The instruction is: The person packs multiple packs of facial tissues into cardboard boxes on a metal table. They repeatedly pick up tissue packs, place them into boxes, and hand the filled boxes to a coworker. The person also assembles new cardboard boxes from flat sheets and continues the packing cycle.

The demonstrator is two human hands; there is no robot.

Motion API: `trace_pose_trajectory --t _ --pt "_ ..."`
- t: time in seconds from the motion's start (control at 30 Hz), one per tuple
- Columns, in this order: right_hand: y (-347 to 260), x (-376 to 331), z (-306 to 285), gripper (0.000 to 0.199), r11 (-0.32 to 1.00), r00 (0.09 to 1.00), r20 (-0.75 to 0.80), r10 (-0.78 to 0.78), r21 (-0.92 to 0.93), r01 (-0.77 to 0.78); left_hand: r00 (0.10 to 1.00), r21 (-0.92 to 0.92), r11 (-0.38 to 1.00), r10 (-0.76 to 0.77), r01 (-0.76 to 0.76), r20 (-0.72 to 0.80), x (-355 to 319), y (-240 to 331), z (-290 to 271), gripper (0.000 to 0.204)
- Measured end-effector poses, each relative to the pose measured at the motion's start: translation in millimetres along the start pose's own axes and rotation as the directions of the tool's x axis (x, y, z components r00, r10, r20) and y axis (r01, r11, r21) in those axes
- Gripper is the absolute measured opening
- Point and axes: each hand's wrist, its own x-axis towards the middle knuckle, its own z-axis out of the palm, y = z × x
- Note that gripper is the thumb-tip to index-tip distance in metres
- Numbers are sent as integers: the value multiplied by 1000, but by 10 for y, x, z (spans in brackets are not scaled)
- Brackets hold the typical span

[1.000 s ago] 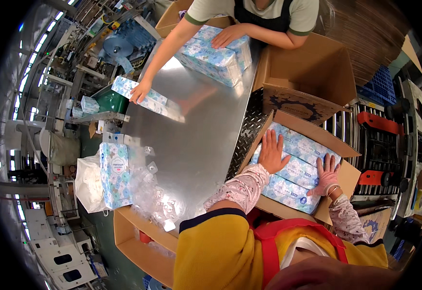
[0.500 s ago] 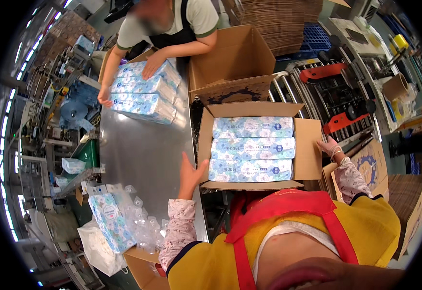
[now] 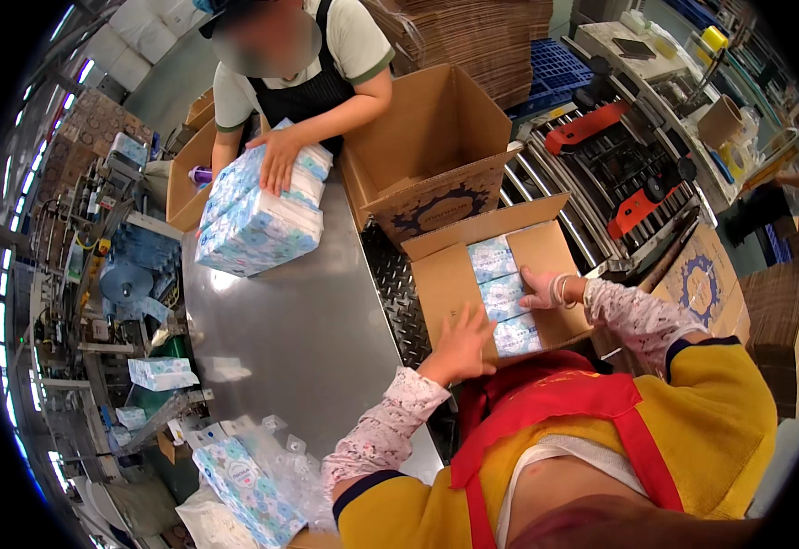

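Steel packing table [image 3: 299, 320], carton [image 3: 495, 274] at its right edge. L hand [image 3: 461, 343] flat, fingers spread, on near flap; R hand [image 3: 543, 288] open-palmed on tissue packs [image 3: 504, 295] inside. Nothing gripped.

Steel table [image 3: 299, 320], roller conveyor [image 3: 600, 174], perhaps windows at left.

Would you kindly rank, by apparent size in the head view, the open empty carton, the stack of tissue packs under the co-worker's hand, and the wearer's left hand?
1. Open empty carton.
2. Stack of tissue packs, somewhat smaller, though both sit far from the camera.
3. Left hand, clearly smallest.
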Motion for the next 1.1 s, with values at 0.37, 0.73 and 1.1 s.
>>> trace_pose_trajectory --t 0.37,0.73,1.1 --pt "-447 -123 -456 65 957 654 -756 -19 -203 -207 569 -766 617 -570 -178 -592 508 -888 928 99" --pt "923 91 -268 42 836 668 -535 517 483 -261 426 -888 402 -779 -222 -459 863 10 975 75" --pt "2518 705 -890 67 981 626 -778 51 -77 -176 354 -891 384 -820 -242 -449 3215 739 70 69"
